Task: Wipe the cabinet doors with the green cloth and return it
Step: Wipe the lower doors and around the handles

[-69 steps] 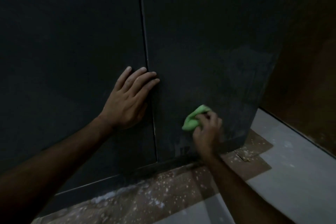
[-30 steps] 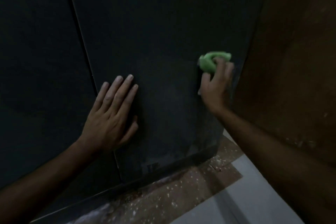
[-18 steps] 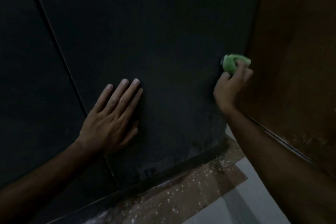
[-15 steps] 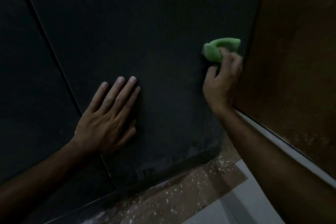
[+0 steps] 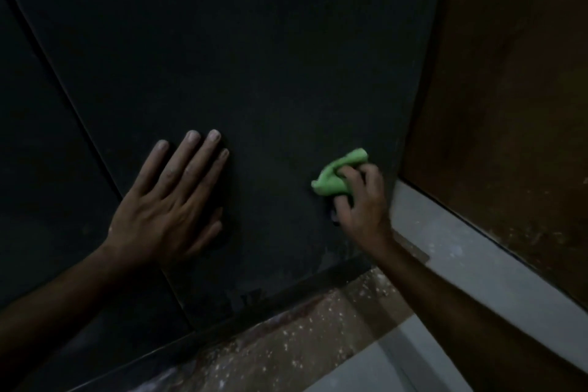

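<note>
A bunched green cloth (image 5: 334, 177) is pressed against the lower right part of the dark right cabinet door (image 5: 270, 73). My right hand (image 5: 361, 200) is closed around it, fingers curled over its lower side. My left hand (image 5: 168, 204) lies flat on the same door with fingers spread, just right of the seam to the left cabinet door (image 5: 38, 143). It holds nothing. The scene is dim.
A brown wooden panel (image 5: 509, 105) stands close on the right of the cabinet. Below the doors runs a dark plinth (image 5: 286, 293), then speckled brown cardboard (image 5: 286, 347) on a pale grey floor (image 5: 461, 251).
My right hand has carried the cloth down the right door, from high near its right edge to lower and further left. My left hand stays flat on the door.
</note>
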`<move>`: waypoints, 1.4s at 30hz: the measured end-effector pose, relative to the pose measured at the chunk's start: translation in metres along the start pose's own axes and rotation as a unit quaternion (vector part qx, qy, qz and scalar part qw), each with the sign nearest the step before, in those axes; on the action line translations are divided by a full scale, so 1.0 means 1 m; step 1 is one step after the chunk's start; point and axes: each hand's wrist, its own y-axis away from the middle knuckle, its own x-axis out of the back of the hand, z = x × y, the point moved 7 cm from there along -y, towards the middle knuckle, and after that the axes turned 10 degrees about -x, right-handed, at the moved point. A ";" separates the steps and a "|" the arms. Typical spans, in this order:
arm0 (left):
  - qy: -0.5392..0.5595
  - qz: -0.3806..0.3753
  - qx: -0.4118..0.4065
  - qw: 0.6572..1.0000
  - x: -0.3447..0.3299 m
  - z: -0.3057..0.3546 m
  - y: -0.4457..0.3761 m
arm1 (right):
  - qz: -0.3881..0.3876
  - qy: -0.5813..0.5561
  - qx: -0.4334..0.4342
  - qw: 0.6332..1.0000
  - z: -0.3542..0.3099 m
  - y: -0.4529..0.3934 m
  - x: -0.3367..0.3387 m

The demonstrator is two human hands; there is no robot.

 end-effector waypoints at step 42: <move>-0.021 0.006 -0.011 1.000 -0.004 0.002 0.001 | -0.024 -0.025 -0.319 0.947 0.076 0.100 -0.059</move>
